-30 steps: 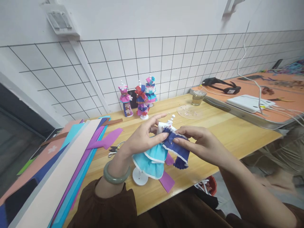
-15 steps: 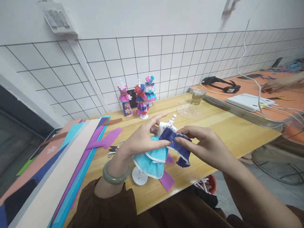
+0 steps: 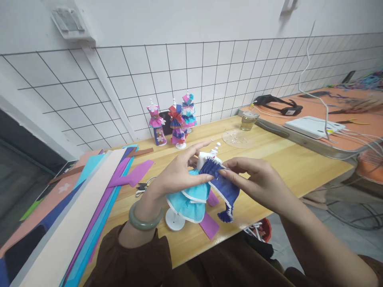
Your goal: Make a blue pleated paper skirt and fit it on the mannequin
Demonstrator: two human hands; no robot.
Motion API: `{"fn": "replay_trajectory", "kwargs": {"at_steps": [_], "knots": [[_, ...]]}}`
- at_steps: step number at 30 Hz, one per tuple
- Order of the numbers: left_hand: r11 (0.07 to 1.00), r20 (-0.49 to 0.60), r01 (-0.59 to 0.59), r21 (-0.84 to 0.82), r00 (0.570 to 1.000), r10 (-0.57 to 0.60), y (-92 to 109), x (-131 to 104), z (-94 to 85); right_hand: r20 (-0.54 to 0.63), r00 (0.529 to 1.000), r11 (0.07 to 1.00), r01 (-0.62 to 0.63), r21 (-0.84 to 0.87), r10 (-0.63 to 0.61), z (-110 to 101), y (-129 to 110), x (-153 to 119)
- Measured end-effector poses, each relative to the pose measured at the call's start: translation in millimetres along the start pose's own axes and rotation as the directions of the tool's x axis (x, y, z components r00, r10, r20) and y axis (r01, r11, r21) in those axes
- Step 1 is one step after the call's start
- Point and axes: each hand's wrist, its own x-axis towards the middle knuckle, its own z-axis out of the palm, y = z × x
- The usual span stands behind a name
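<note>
Tilted over the table is a small white dress form [image 3: 204,158] on a round base [image 3: 175,220], wearing a tiered turquoise paper skirt [image 3: 187,205] with white edging. My left hand [image 3: 182,169] wraps round the form's upper body, its thumb pressing the pleats at the front. A navy crepe paper strip [image 3: 225,187] with a white edge lies pleated across the bodice. Between the thumb and fingers of my right hand [image 3: 254,179] the strip is pinched at the form's right side. Its loose end hangs down, curled at the tip.
Three dressed forms, one a pink dress [image 3: 155,123], stand by the wall. Coloured paper sheets [image 3: 86,199] are stacked at left, near small snips [image 3: 142,187]. Behind are a clear dish [image 3: 239,138] and a glass cup [image 3: 249,120]. Another person's hand [image 3: 368,103] is blurred at far right.
The navy strip has spread wider, and its loose end hangs lower. My right fingers have shifted slightly along it toward the bodice. The other person's hand has moved.
</note>
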Motion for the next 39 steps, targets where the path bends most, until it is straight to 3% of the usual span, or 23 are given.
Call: {"fn": "replay_trajectory", "kwargs": {"at_steps": [16, 25, 39], "knots": [[0.997, -0.006, 0.005, 0.074, 1.000, -0.004, 1.2, 0.8, 1.9, -0.060, 0.998, 0.997, 0.024, -0.079, -0.028, 0.0, -6.1, 3.3], [0.997, 0.047, 0.036, 0.065, 0.998, -0.039, 4.0, 0.3, 0.1, -0.083, 0.995, 0.992, 0.054, -0.115, -0.063, 0.8, -2.1, 3.0], [0.998, -0.032, 0.023, 0.054, 0.999, -0.022, 5.6, 2.2, 6.5, -0.079, 0.992, 0.989, 0.085, -0.121, -0.095, 3.1, -2.2, 4.9]]}}
